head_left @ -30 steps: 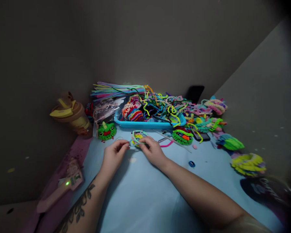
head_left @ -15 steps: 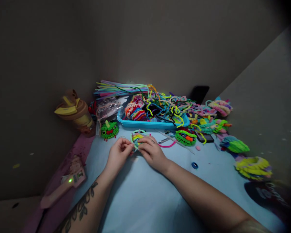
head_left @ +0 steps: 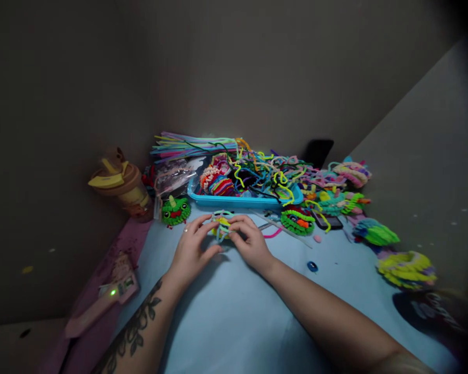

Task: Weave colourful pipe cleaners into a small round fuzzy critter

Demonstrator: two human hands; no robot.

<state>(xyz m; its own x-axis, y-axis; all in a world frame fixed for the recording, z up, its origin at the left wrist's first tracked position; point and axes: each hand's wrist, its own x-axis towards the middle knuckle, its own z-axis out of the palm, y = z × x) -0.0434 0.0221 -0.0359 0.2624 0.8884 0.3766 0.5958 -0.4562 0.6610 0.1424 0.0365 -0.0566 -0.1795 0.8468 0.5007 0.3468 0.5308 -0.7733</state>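
Between my hands is a small piece of looped pipe cleaners point(head_left: 221, 224), yellow, pale green and light blue, held just above the table in front of the blue tray. My right hand point(head_left: 249, 241) grips its right side, fingers bent over it and thumb beneath. My left hand point(head_left: 193, 249) has its fingertips on the left edge, with the thumb stretched out lower down and somewhat apart. Fingers cover parts of the piece. Left of it sits a green pipe-cleaner frog face point(head_left: 176, 210); to the right is a green round piece point(head_left: 297, 222) with red and orange.
A blue tray point(head_left: 249, 201) holds tangled pipe cleaners, with a straight bundle point(head_left: 195, 144) behind. A lidded cup point(head_left: 127, 189) and a pink glue gun point(head_left: 101, 306) stand left. Finished pieces point(head_left: 407, 268), a phone point(head_left: 329, 221) and a blue ring-like bit point(head_left: 312, 266) lie right.
My left hand has loosened its pinch, its fingers and thumb now wider apart around the piece. The piece has turned and shows more yellow. My right hand stays on it.
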